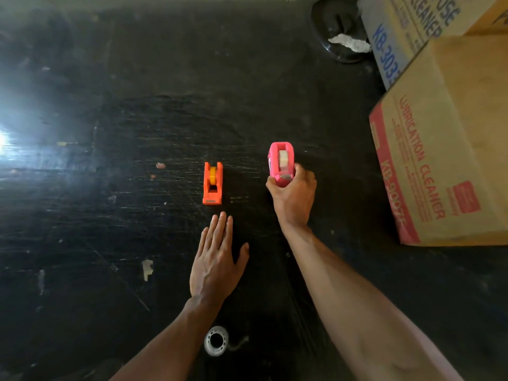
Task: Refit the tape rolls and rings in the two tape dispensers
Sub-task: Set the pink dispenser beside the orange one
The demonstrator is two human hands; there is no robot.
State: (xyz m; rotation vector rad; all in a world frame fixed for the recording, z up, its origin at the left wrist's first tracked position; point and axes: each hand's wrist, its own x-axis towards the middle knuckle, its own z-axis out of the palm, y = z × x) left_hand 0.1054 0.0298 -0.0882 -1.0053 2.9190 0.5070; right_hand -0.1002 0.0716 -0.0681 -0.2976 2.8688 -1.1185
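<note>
An orange tape dispenser [212, 184] stands on the dark table with a yellow tape roll [212, 176] seated in it. To its right is a pink tape dispenser [281, 162] holding a whitish tape roll [284, 160]. My right hand [292, 195] grips the near end of the pink dispenser. My left hand [215, 259] hovers flat, fingers spread, just short of the orange dispenser and holds nothing. A clear tape roll [216, 340] lies loose on the table near my left forearm.
Cardboard boxes [445, 149] labelled as cleaner are stacked along the right side. A black object with crumpled white paper [343, 31] sits at the far right. The scratched black table [137, 215] carries small scraps, and strong glare washes the left edge.
</note>
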